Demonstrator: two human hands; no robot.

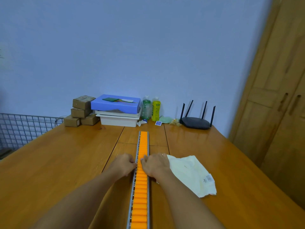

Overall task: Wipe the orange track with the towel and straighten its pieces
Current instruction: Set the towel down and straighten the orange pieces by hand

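Surface: brown wooden table [49,162] made of joined planks, seen from the head camera.
Track: orange track [140,195], a long row of orange plastic rollers seated in a grey metal channel. It runs down the middle of the table from the near edge straight away from the person. The visible rollers sit square across the channel.
Left hand: left hand [123,164] lies on the table against the left rail, about halfway along the track. Its fingers are curled and their tips pinch the rail edge.
Right hand: right hand [156,164] lies over the right rail, level with the left hand. Its fingers [144,159] are curled down and closed on the orange rollers.
Towel: pale cream cloth towel [191,174] lies rumpled and flat on the table just right of the track, with a small printed label near its right corner. Its left edge runs under the right hand and wrist, and neither hand holds it.
Far edge, left: stacked brown cardboard boxes [82,109]; beside them a flat blue box [115,104] rests on white plastic trays [118,119].
Far edge, centre: green bottle [146,107] and yellow bottle [155,109], upright and side by side.
Far edge, right: black router [196,123] with four raised antennas.
Surroundings: grey wire mesh panel [24,128] at left, wooden cabinet [280,96] at right.
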